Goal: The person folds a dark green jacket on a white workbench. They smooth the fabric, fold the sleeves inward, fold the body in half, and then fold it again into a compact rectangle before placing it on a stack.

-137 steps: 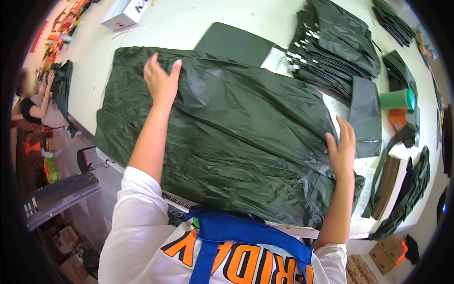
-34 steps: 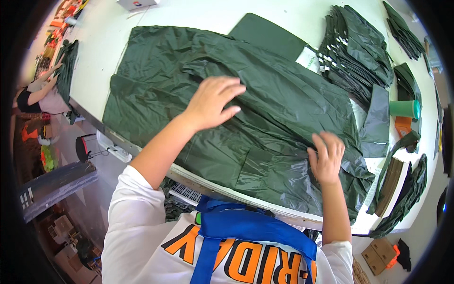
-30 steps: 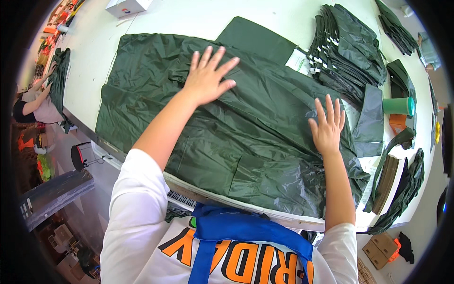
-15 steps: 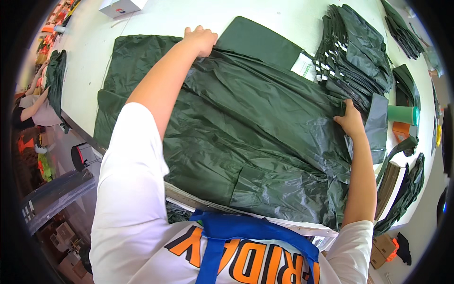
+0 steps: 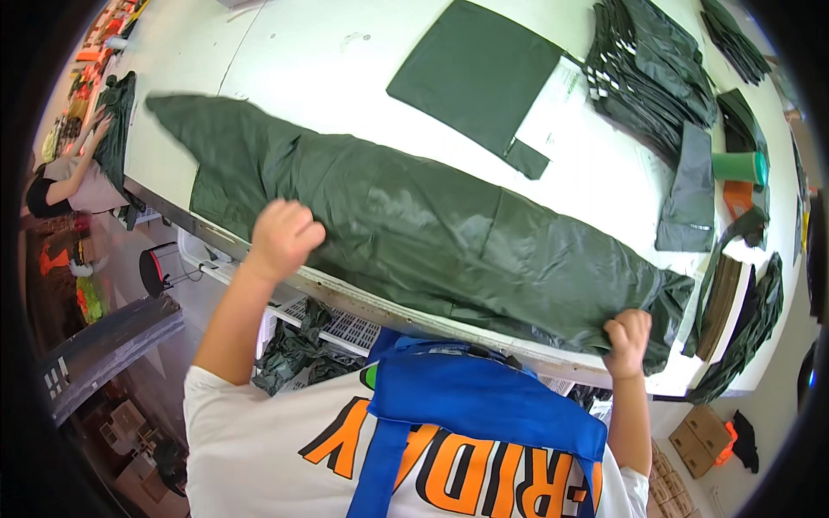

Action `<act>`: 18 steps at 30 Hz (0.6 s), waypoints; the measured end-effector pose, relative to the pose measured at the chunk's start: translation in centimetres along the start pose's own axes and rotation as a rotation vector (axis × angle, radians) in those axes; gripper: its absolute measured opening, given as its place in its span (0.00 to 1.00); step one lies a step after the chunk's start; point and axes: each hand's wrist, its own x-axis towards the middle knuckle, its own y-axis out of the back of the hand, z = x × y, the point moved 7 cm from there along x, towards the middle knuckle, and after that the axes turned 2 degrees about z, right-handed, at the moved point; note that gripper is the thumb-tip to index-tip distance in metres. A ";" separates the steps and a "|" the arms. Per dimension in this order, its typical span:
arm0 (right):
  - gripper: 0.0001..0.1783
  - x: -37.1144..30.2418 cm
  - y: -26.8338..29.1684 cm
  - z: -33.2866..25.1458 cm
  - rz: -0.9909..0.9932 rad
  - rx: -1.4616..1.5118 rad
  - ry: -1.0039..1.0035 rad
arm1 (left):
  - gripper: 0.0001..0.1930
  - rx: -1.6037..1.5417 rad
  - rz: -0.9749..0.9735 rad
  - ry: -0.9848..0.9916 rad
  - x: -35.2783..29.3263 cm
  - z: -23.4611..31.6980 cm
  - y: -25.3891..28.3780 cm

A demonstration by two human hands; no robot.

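A large dark green garment of thin, shiny cloth [image 5: 466, 229] lies doubled over along the near edge of the white table [image 5: 302, 52]. My left hand [image 5: 287, 237] is closed on its left part, fingers curled into the cloth. Close to the table's front edge, my right hand [image 5: 629, 341] grips the right end. The garment's far left corner is lifted and blurred by motion. Beyond it lies a flat dark green square panel [image 5: 475, 78] with a small tab, beside a whitish sheet [image 5: 557, 104].
A stack of dark folded pieces with white tags [image 5: 648, 78] sits at the far right. Nearer are a grey-green strip [image 5: 688, 194], a green cylinder [image 5: 734, 167] and hanging dark cloth [image 5: 747, 332]. At the left, another person [image 5: 82, 186] handles dark cloth.
Both hands have drawn back toward me with the cloth. The garment's far side is folded over to the near edge, and the square panel behind is uncovered.
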 end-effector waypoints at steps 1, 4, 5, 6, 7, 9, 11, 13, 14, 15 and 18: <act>0.08 -1.2 -1.4 -0.3 -0.056 -0.023 0.000 | 0.08 -0.064 -0.066 0.058 -1.6 1.2 -1.2; 0.08 -3.1 -3.5 -0.3 -0.060 -0.075 0.006 | 0.10 -0.269 -0.324 0.223 -3.3 3.1 -3.4; 0.08 -3.2 -3.6 -0.2 -0.061 -0.072 0.004 | 0.11 -0.298 -0.253 0.188 -2.5 3.4 -2.6; 0.07 -3.4 -3.4 -0.2 -0.069 -0.061 0.006 | 0.12 -0.333 -0.181 0.146 -1.6 3.6 -1.8; 0.07 -3.8 -3.4 -0.2 -0.067 -0.064 0.019 | 0.14 -0.372 -0.109 0.103 -0.4 4.1 -1.2; 0.07 -3.7 -3.4 -0.1 -0.103 -0.034 0.028 | 0.28 -0.271 -0.127 0.161 1.5 6.2 -2.5; 0.13 -3.9 -3.8 0.5 -0.272 -0.011 0.054 | 0.34 -0.111 -0.180 0.152 2.6 9.3 -5.2; 0.24 -2.5 -1.4 1.2 -0.349 0.065 0.002 | 0.42 -0.110 -0.359 0.193 0.5 9.5 -8.9; 0.26 -2.5 0.2 3.3 -0.245 0.050 -0.092 | 0.42 -0.111 -0.362 0.189 0.6 9.6 -9.3; 0.27 -2.5 1.8 6.1 -0.140 0.048 -0.168 | 0.43 -0.102 -0.372 0.202 0.7 9.8 -9.2; 0.28 -5.0 3.3 16.3 0.009 -0.267 -0.373 | 0.43 -0.101 -0.395 0.198 1.4 10.0 -9.5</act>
